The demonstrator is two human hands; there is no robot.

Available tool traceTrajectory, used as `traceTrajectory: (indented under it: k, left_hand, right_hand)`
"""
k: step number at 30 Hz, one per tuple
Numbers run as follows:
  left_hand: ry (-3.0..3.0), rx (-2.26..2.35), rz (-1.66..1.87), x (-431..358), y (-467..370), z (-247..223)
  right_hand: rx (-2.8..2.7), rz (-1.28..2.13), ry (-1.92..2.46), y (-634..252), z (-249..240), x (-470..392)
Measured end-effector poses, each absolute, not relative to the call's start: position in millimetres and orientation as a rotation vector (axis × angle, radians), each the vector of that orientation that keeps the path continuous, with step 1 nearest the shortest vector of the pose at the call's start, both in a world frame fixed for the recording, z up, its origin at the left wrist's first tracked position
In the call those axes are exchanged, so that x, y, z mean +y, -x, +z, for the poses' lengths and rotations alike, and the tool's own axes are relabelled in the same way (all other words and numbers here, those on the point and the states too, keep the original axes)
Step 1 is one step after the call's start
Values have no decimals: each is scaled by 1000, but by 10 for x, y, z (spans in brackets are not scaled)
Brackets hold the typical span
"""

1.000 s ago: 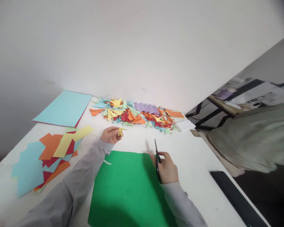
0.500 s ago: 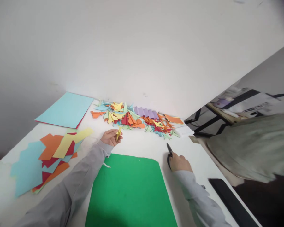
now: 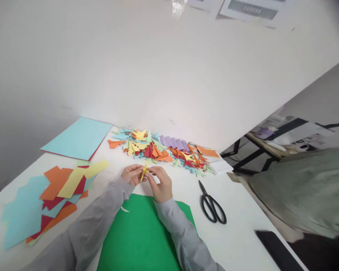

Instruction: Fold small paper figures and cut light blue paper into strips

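My left hand [image 3: 132, 174] and my right hand [image 3: 161, 183] meet over the white table, both pinching a small folded yellow paper piece [image 3: 144, 172] between their fingertips. Just below the hands lies a green paper sheet [image 3: 135, 241], partly covered by my grey sleeves. Black scissors [image 3: 211, 205] lie flat on the table to the right of my right hand, untouched. Behind the hands a long pile of folded coloured paper shapes [image 3: 161, 148] runs along the wall.
A light blue sheet [image 3: 79, 137] lies at the back left. Cut scraps of orange, yellow, red and blue paper [image 3: 51, 192] are heaped at the left. A dark flat object [image 3: 277, 250] sits near the table's right edge. Another person in a grey-green garment [image 3: 305, 188] is at the right.
My right hand set the scissors down on the table at the right, then moved left to join my left hand on the yellow piece. The view tilted up slightly.
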State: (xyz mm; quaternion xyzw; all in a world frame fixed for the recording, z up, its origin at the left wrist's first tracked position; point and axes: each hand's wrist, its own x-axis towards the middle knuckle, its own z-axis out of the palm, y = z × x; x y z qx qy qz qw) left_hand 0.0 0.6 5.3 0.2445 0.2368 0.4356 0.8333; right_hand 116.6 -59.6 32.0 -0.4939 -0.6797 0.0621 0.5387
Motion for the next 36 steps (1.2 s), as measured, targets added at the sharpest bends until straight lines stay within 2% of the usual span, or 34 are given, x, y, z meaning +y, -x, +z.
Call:
traceTrajectory:
  k: [7,13,36]
  left_hand:
    - [-720,570,1031,-31,-17,49]
    - [-1016,630,1086,-76,-69,-20]
    - [-968,786,1045,-105,-74,36]
  right_hand:
    - [-1263,569,1122,-1261,8,-448]
    - [-1192,791,1082,-1367,-106,-423]
    - [-1145,902,1095,-1354,-108,-438]
